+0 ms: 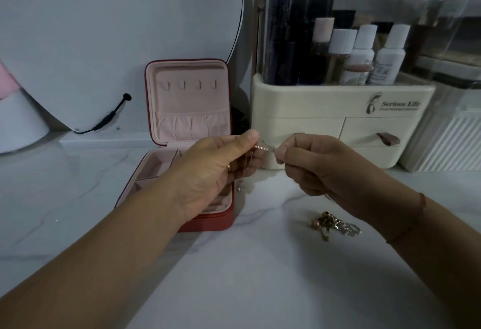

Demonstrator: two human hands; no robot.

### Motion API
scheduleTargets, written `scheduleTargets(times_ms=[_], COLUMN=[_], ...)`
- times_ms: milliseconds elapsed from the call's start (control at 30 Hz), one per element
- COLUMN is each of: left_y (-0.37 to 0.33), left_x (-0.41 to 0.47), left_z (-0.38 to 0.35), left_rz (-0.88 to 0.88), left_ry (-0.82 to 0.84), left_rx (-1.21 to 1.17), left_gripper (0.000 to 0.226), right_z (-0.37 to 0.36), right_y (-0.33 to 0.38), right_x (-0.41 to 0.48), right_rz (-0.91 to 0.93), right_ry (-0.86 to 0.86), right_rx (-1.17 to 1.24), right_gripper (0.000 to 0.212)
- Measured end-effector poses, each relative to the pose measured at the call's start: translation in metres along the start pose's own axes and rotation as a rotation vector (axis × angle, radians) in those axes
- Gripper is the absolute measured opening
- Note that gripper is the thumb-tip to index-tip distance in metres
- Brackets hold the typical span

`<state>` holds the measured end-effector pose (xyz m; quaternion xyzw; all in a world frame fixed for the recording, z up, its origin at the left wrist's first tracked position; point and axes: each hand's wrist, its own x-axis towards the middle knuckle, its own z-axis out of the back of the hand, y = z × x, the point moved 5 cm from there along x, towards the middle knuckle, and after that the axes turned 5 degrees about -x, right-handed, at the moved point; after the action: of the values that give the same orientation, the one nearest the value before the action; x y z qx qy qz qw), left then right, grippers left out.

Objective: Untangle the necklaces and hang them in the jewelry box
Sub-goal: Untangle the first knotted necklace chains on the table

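Note:
A red jewelry box [166,170] stands open on the white marble counter, its pink lid upright with several small hooks [190,84] near the top. My left hand [216,172] and my right hand [320,170] are raised in front of it, each pinching one end of a thin chain [264,146] stretched between them. More of the chain hangs down behind my left fingers. A tangled pile of gold and silver necklaces [334,226] lies on the counter below my right wrist.
A cream cosmetics organizer [338,125] with drawers and several bottles stands behind my right hand. A round mirror [117,42] with a black cable leans at the back left. A ribbed white container [453,141] sits at the far right.

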<state>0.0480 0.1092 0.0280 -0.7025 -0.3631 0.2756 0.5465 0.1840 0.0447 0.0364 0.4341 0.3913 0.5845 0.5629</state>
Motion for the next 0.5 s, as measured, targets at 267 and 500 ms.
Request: scheduleTargets(times_ms=[267, 500], left_y=[0.000, 0.000], left_x=[0.000, 0.001], left_z=[0.004, 0.007], left_rz=[0.030, -0.002], left_ry=[-0.030, -0.073], left_rx=[-0.081, -0.049], left_gripper=[0.019, 0.010], right_z=[0.012, 0.015], right_y=[0.002, 0.000], right_x=[0.001, 0.002], right_rz=[0.049, 0.044], right_ry=[-0.090, -0.092], right_rx=[0.072, 0.076], right_gripper=[0.013, 0.011])
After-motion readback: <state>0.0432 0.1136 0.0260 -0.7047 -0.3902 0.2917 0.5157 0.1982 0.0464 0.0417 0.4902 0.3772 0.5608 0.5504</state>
